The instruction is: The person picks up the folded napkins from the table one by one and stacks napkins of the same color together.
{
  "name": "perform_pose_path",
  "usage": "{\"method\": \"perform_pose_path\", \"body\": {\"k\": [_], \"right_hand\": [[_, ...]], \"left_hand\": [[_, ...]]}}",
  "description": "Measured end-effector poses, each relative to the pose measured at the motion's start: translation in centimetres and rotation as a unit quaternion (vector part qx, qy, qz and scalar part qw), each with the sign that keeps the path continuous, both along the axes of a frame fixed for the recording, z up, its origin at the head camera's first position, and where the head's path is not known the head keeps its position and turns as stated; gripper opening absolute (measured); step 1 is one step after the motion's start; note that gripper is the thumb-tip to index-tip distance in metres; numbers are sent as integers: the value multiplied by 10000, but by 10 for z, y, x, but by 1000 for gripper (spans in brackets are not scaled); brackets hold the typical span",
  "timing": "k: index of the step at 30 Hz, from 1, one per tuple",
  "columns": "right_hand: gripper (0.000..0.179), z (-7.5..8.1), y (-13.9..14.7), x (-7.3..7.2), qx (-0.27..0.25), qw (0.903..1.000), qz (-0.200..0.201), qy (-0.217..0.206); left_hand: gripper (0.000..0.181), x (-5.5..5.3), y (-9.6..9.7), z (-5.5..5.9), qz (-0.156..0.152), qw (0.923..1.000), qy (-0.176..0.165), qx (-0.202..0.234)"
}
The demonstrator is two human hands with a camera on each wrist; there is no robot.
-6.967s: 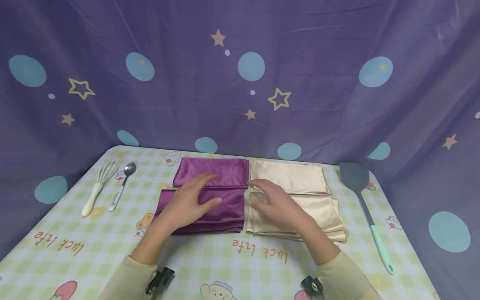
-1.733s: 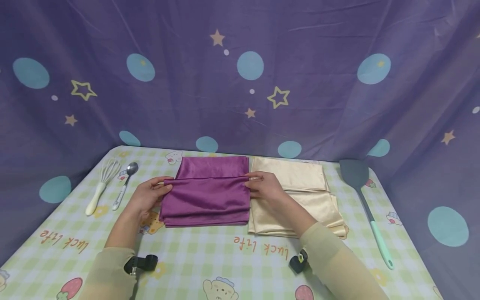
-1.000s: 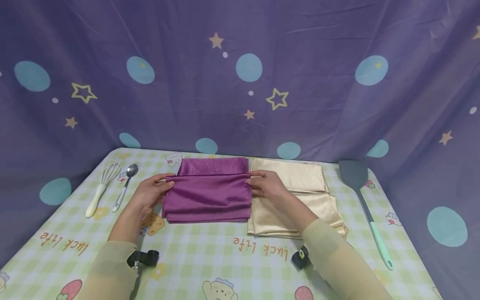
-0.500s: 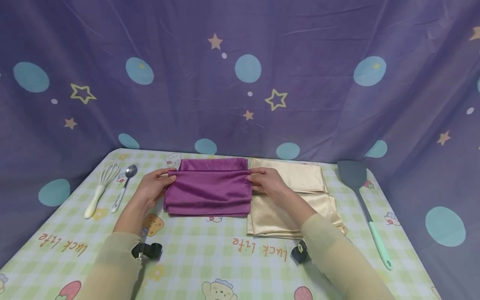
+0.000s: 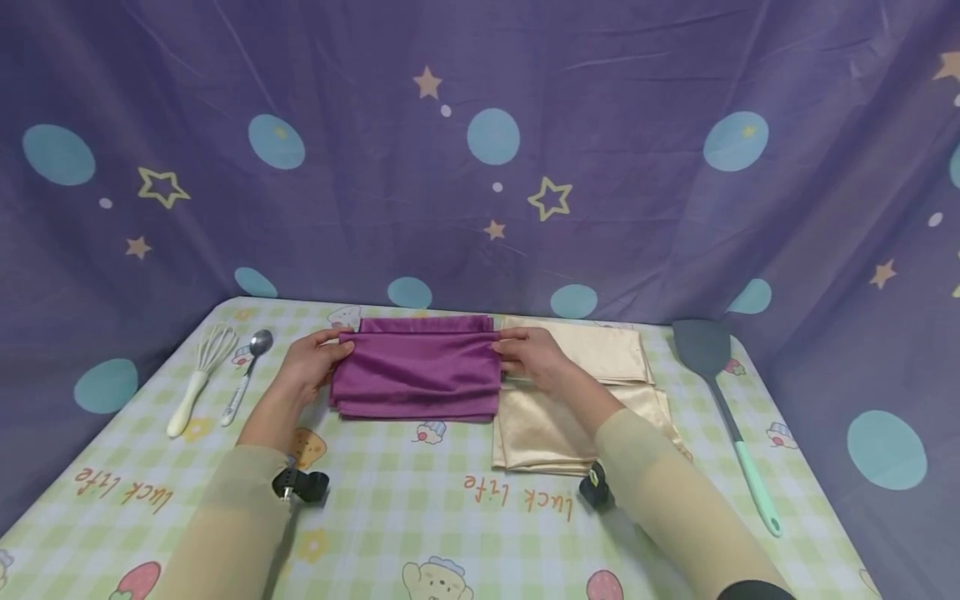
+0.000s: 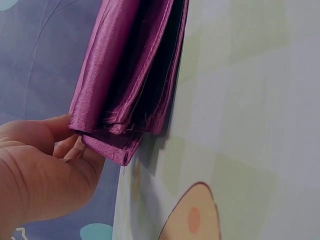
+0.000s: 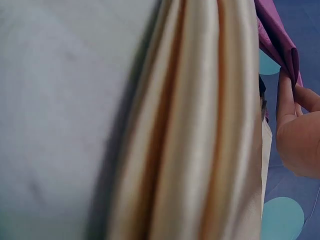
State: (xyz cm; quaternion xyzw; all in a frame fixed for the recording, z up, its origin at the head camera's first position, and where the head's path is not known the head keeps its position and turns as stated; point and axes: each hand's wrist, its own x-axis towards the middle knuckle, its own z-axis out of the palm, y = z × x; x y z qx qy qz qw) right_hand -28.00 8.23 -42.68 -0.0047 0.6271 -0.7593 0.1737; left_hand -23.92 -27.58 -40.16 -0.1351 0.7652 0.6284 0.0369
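A folded purple satin cloth [image 5: 420,375] is stretched between both hands, its far edge raised toward the back. My left hand [image 5: 309,364] pinches its far left corner between thumb and fingers, and the folded layers show in the left wrist view [image 6: 107,75]. At the far right corner my right hand [image 5: 531,357] pinches the same cloth. Behind it, a second folded purple cloth [image 5: 427,325] shows only as a strip, the rest covered. Under and beside the right hand lie two folded cream satin cloths, the near one [image 5: 555,429] and the far one [image 5: 600,346].
On the left of the table [image 5: 390,508] lie a whisk [image 5: 197,379] and a spoon [image 5: 247,375]. A spatula [image 5: 723,408] with a mint handle lies along the right side. A purple patterned curtain [image 5: 360,208] hangs behind the table.
Both hands went from open above the cloths to pinching the near purple cloth. They have moved it away from the person, over the far purple cloth, baring tablecloth in front.
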Motion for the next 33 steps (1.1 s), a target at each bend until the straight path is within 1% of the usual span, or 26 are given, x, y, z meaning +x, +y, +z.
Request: {"method": "perform_pose_path", "body": {"k": [3, 9, 13, 16, 23, 28, 33], "right_hand": [[35, 1, -1, -3, 33, 10000, 18, -35], [43, 1, -3, -12, 247, 9992, -58, -294], [44, 0, -6, -18, 205, 9988, -112, -423], [45, -1, -6, -21, 165, 9989, -93, -439], [42, -4, -9, -25, 161, 9988, -137, -453], [41, -4, -9, -27, 197, 9987, -148, -443], [43, -4, -7, -31, 138, 9988, -213, -415]], "left_hand": [[57, -3, 0, -1, 44, 9999, -61, 76], [58, -9, -1, -3, 231, 9995, -121, 155], [60, -13, 0, -5, 356, 9992, -152, 108], [60, -15, 0, -6, 413, 9990, -154, 104], [57, -19, -1, -6, 390, 9992, -72, 98], [58, -24, -2, -7, 378, 9993, -66, 33], [56, -30, 1, -4, 340, 9994, 10, 37]]}}
